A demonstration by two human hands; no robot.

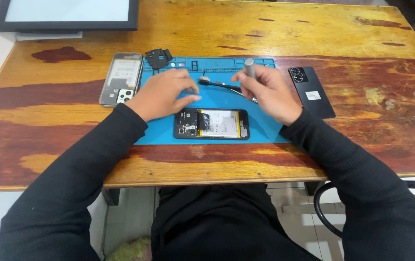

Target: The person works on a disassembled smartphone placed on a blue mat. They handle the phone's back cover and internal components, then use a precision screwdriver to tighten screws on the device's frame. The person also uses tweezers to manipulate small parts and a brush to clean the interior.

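Opened phone (pixel 211 123) sits on the blue mat (pixel 159 135), near edge. Right hand (pixel 269 93) is pinching a grey screwdriver (pixel 250 67) upright just above it, left hand (pixel 161 94) hovering loose-fingered, holding nothing. Black brush (pixel 217 84) between them.

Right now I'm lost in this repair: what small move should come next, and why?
Probably bring the right hand, which grips a grey screwdriver upright, down to the opened phone on the blue mat. The phone lies with its back off, battery exposed, and the left hand hovers empty just above it.
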